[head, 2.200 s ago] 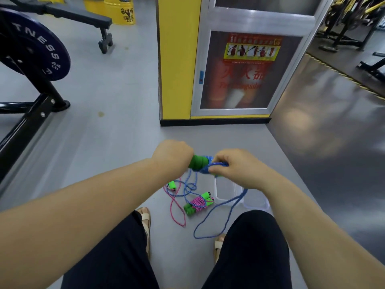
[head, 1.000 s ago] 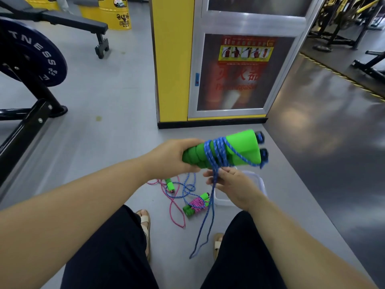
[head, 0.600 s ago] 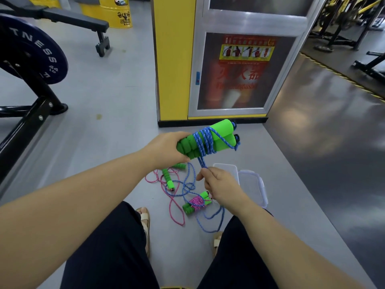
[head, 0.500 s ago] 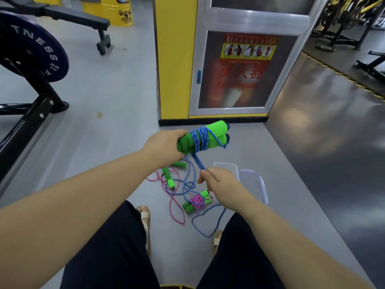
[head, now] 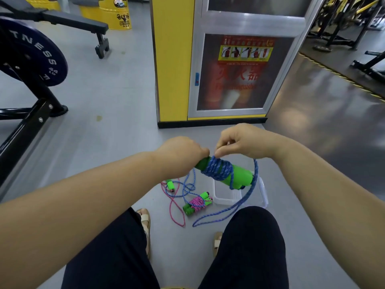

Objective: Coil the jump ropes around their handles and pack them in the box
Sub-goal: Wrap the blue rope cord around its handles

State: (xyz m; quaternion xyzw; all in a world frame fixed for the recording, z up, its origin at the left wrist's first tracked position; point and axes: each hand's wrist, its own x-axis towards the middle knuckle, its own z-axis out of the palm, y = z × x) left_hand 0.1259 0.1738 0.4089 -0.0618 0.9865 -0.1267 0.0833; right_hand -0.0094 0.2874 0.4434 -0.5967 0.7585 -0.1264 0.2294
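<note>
The left hand point(head: 181, 155) closes its grip round the paired handles point(head: 239, 177), steadying them above the box point(head: 221, 202); the right hand point(head: 245, 142) pinches the blue rope point(head: 217, 168) at the coil, likely laying another turn; slack trails to the floor point(head: 116, 142); a coiled pink rope point(head: 197, 202) lies beside the box.

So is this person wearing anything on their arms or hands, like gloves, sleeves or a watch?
Nothing that shows. The left forearm and right forearm are bare right out to the picture's edge, with no sleeve in view. The left hand and right hand have no gloves, and no watch, wristband or ring is visible on the sides facing the camera.
</note>
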